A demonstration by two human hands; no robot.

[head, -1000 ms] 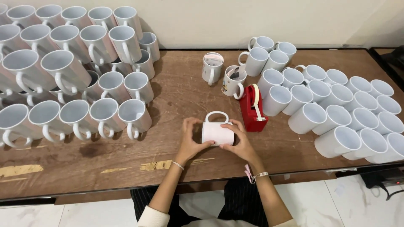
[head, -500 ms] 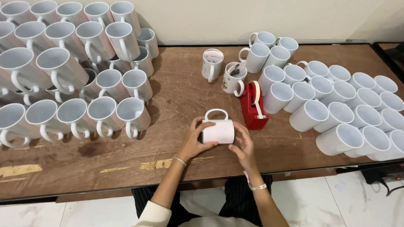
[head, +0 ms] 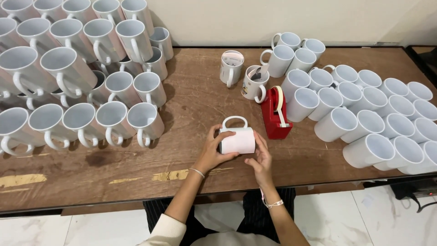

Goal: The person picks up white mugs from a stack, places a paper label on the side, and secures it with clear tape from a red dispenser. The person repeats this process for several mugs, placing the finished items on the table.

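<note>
White mugs (head: 86, 79) lay stacked on their sides in rows along the left of the brown wooden table (head: 191, 102), their open mouths facing the camera; near the front edge at the middle, the left hand (head: 210, 150) gripped the left end of a white mug (head: 237, 139) lying on its side, thumb on top and fingers curled beneath; the mug's handle pointed away from the person; the right hand (head: 261, 159) touched its right end, fingers curved against the wall. Just beyond it to the right stood a red tape dispenser (head: 275, 114); behind that, two upright mugs (head: 241, 75) held paper inside; further right, more white mugs (head: 378, 116) lay in rows.
</note>
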